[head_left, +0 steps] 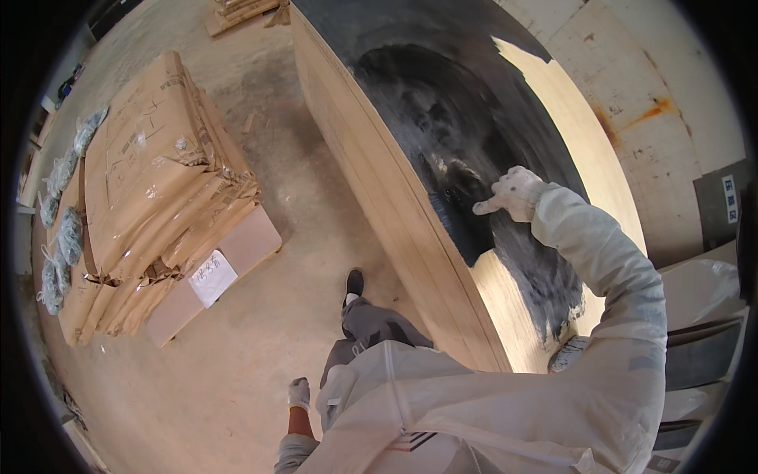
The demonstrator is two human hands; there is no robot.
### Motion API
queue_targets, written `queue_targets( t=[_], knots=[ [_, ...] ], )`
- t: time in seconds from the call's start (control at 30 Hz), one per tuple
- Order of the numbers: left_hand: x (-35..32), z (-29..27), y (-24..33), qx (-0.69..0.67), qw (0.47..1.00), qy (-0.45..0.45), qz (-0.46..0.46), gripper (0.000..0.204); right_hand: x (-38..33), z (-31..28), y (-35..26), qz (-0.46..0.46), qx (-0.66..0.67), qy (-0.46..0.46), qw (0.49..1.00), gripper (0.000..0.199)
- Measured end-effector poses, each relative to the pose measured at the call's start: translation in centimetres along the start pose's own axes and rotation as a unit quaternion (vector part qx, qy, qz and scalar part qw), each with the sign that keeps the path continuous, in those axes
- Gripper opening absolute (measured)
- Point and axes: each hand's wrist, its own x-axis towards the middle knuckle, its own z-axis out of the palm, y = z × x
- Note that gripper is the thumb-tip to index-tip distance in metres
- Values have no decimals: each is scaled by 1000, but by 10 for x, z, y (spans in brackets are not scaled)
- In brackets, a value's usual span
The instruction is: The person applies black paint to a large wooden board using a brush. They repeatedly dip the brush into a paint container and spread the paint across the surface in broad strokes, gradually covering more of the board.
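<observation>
My right hand [517, 193], in a whitish work glove, is over the black-smeared top of a tall stack of wooden boards [371, 174]. One digit points left and the other fingers are curled. Just beyond it is a dark, blurred patch of wet-looking black coating [458, 126]; whether a rag or pad lies under the fingers is hidden. Bare pale wood [505, 316] shows along the near and right edges of the top. Low at my left side hangs my left hand [298, 393], gloved and curled, away from the stack.
To the left stands a pile of brown cardboard-wrapped packages [142, 166] on a pale board, with a white paper sheet [213, 278] and plastic-bagged bundles [59, 245]. More wood [241, 14] lies at the far end. Stained pale panels [624, 87] and dark sheets [703, 347] are on the right.
</observation>
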Motion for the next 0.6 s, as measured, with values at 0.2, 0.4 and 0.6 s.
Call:
queue_targets(
  t=[0.2,0.4,0.6],
  knots=[
    [7,-4,11,48,998,5,41,28,42,-4,44,90,102,68,988,47],
    [-2,-25,32,-5,997,28,78,30,40,7,65,260,360,6,896,49],
    [-11,-22,2,-13,999,29,17,30,-13,81,76,140,141,2,980,76]
  ],
)
